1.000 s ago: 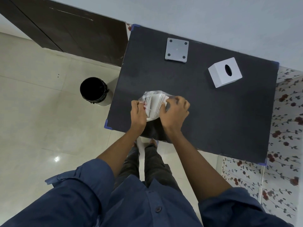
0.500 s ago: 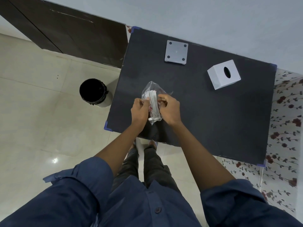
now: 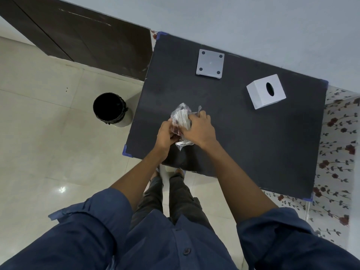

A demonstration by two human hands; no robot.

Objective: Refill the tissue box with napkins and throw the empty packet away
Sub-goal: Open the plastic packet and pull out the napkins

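Head view: both hands' grip closed on napkin packet [image 3: 182,121]

The surface [image 3: 253,145] is matt black, faintly grainy, with blue tape at its corners. The packet [image 3: 180,115] between the hands is thin, clear, crinkled plastic that catches light, with white paper napkins [image 3: 183,119] stacked inside. The tissue box [image 3: 266,91] at the far right looks like smooth matt white plastic or card; which, I cannot tell. The square grey lid [image 3: 210,64] at the far side is smooth, with four dark pads. The floor [image 3: 48,152] is glossy pale tile. The bin [image 3: 110,109] on the left holds a shiny black plastic liner. The sleeves [image 3: 93,221] are dark blue woven cloth.
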